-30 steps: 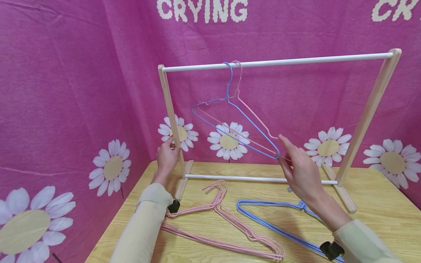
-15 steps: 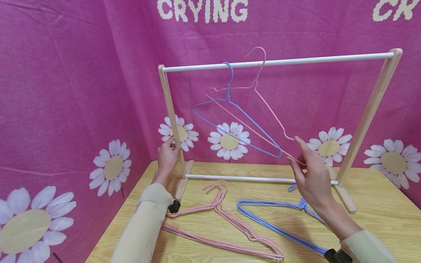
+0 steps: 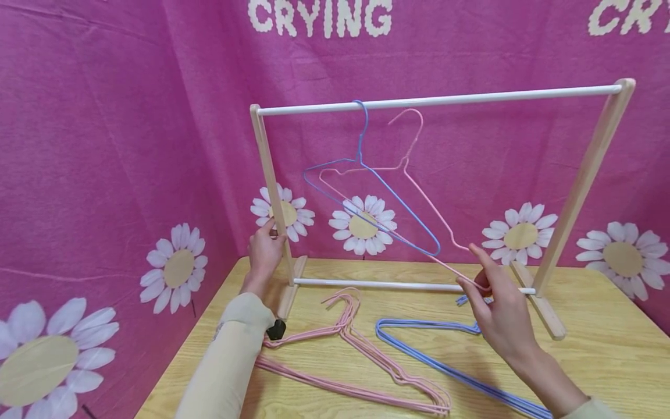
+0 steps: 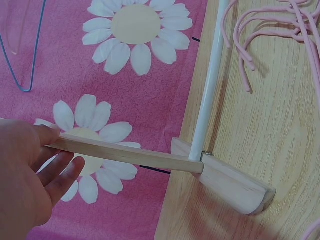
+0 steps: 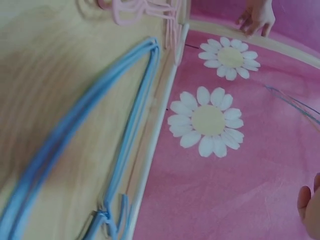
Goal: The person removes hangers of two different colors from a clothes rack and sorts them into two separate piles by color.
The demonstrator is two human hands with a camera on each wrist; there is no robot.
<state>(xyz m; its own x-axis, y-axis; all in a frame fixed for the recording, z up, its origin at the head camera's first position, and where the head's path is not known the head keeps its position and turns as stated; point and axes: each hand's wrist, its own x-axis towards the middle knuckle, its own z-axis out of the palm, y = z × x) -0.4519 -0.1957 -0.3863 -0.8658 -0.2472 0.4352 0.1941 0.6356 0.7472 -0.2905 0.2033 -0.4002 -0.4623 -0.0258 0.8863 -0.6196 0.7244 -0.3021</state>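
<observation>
My left hand (image 3: 265, 250) holds the left wooden post (image 3: 267, 163) of a small garment rack, with the thumb and fingers around the post (image 4: 125, 154) in the left wrist view. My right hand (image 3: 502, 317) pinches the lower right corner of a pink wire hanger (image 3: 429, 205). That hanger's hook is off the rack's white top rail (image 3: 471, 98), just below it. To its left, a blue wire hanger (image 3: 396, 201) hangs from the rail and overlaps the pink one in the head view. At the right wrist view's edge, only part of my right hand (image 5: 311, 212) shows.
Several pink hangers (image 3: 340, 386) lie stacked on the wooden table (image 3: 602, 361), front and centre. Right of them lies a stack of blue hangers (image 3: 445, 366), partly behind my right arm. A white lower rod (image 3: 377, 284) joins the rack's feet. Pink flowered cloth (image 3: 445, 52) hangs behind.
My right hand has taken the pink hanger off the rail, lifting it up and to the right, then lowering it below rail height. The left hand stays on the post.
</observation>
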